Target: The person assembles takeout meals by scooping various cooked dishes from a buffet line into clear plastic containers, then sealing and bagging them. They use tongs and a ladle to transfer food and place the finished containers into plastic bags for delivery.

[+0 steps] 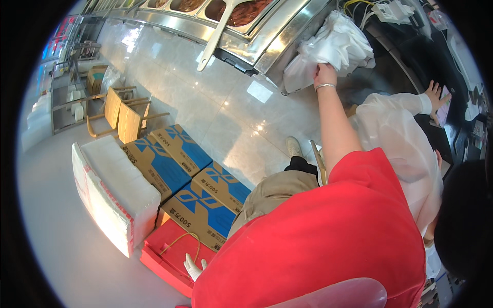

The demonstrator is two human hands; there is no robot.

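Note:
My right hand (326, 74), bare with a bracelet at the wrist, reaches out and grips the lower edge of a bundle of white plastic bags (339, 42). The bundle hangs at the end of a stainless steel food counter (265, 50). At my left side, low in the view, my left hand (193, 266) wears a pale glove. Its fingers are spread and hold nothing. Below it in the picture lies a red box (181, 235) with a yellow cord handle.
A long pale spoon (215, 42) juts over the counter's edge from a food pan (250, 15). Printed cartons (200, 208), a white foam box (115, 184) and wooden chairs (129, 121) stand to the left. At right, a person in a translucent garment (396, 127) touches a black counter (400, 50).

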